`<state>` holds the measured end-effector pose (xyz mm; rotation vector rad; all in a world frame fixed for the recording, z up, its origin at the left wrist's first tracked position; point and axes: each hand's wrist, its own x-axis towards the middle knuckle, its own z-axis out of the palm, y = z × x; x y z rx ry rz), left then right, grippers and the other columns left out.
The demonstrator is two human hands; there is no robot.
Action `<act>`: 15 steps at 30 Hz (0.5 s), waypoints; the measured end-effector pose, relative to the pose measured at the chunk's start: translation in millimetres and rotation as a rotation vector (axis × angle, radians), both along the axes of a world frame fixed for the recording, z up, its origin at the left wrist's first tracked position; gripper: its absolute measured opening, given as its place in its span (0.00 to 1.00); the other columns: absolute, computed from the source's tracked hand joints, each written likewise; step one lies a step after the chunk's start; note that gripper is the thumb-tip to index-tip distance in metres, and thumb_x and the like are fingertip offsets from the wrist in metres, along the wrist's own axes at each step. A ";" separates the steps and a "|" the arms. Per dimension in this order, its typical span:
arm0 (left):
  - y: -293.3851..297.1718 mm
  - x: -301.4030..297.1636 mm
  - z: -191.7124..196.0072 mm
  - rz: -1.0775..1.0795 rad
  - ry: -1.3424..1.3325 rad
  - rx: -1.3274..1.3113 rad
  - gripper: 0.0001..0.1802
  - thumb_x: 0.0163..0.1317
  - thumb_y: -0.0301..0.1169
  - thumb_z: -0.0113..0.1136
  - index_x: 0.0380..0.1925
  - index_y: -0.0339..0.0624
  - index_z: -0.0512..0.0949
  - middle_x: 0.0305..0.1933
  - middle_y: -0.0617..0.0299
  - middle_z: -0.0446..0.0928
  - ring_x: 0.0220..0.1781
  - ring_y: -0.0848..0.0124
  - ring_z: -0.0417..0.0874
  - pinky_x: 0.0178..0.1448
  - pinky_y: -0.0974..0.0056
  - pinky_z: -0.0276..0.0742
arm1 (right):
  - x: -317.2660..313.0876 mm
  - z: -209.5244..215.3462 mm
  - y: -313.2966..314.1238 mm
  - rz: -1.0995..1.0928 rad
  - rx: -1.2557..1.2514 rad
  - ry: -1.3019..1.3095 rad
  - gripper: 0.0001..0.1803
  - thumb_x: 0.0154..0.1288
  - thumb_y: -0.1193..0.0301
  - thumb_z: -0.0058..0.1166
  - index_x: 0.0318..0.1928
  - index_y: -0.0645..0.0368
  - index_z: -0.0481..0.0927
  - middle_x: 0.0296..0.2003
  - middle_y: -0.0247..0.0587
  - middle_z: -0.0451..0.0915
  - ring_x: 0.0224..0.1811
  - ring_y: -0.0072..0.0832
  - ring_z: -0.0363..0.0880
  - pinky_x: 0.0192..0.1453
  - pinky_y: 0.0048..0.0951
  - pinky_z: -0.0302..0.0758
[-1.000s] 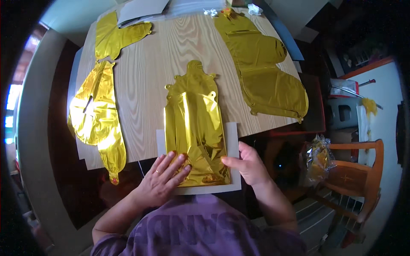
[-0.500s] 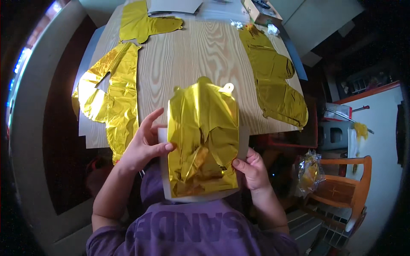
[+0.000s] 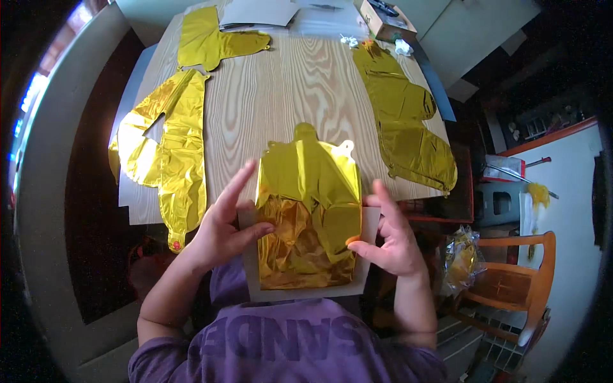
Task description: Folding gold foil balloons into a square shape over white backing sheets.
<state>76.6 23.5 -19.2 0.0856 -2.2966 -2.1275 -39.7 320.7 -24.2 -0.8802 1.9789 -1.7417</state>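
Note:
A folded gold foil balloon (image 3: 306, 185) lies over a pale grey card (image 3: 365, 255) in front of me, at the table's near edge. Its lower half shows crinkled and orange-brown; a narrow tab sticks up at its top, with small looped tabs at the upper corners. My left hand (image 3: 233, 223) grips the left side, thumb on the foil, index finger raised, other fingers partly hidden behind the card. On the right side, my right hand (image 3: 393, 239) presses its thumb on the foil; its index finger stretches upward and other fingers go behind the card.
Flat gold foil balloons lie on the wood-grain table (image 3: 287, 83): one at left (image 3: 182, 140), one at far left (image 3: 207, 41), one at right (image 3: 405, 115). Papers (image 3: 258, 13) and a box (image 3: 386, 22) stand at the back. A wooden chair (image 3: 511, 281) holds a plastic bag (image 3: 461, 258).
The foil balloon and card have shifted slightly right. The foil's folds lie differently, its lower half now flatter. My right hand has risen and its fingers have stretched upward; my left thumb has moved inward.

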 end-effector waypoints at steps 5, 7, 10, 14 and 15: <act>-6.4 -4.8 14.0 -0.117 0.019 -0.259 0.25 0.61 0.25 0.73 0.59 0.40 0.80 0.49 0.56 0.87 0.54 0.74 0.86 0.57 0.67 0.81 | -27.0 39.2 -4.6 0.145 0.217 0.238 0.23 0.55 0.74 0.73 0.54 0.58 0.86 0.37 0.38 0.83 0.39 0.26 0.81 0.44 0.26 0.76; -5.1 -6.3 15.1 -0.107 0.093 -0.294 0.24 0.61 0.27 0.73 0.58 0.40 0.81 0.46 0.57 0.88 0.50 0.74 0.88 0.55 0.68 0.81 | -28.1 41.1 -3.0 0.149 0.255 0.172 0.18 0.56 0.75 0.72 0.49 0.60 0.86 0.37 0.38 0.83 0.38 0.26 0.81 0.42 0.26 0.76; -6.2 -4.5 16.7 -0.084 0.027 -0.261 0.21 0.59 0.29 0.75 0.53 0.38 0.82 0.42 0.58 0.88 0.44 0.75 0.88 0.51 0.69 0.82 | -24.5 42.8 -2.7 0.151 0.243 0.113 0.09 0.58 0.76 0.71 0.38 0.62 0.85 0.33 0.36 0.82 0.34 0.25 0.80 0.41 0.26 0.75; -6.4 -3.0 39.6 -0.077 -0.293 -0.109 0.15 0.57 0.31 0.77 0.41 0.36 0.85 0.36 0.60 0.88 0.38 0.76 0.88 0.45 0.68 0.82 | -24.1 41.3 2.2 0.191 0.184 0.070 0.07 0.59 0.76 0.70 0.35 0.61 0.83 0.30 0.36 0.80 0.33 0.25 0.79 0.39 0.27 0.74; -7.3 -2.0 44.6 -0.093 -0.316 -0.137 0.14 0.57 0.32 0.77 0.39 0.36 0.86 0.34 0.61 0.87 0.36 0.77 0.87 0.43 0.68 0.81 | -24.4 40.8 2.3 0.203 0.162 0.051 0.07 0.59 0.76 0.70 0.34 0.61 0.83 0.30 0.36 0.79 0.33 0.26 0.79 0.39 0.27 0.74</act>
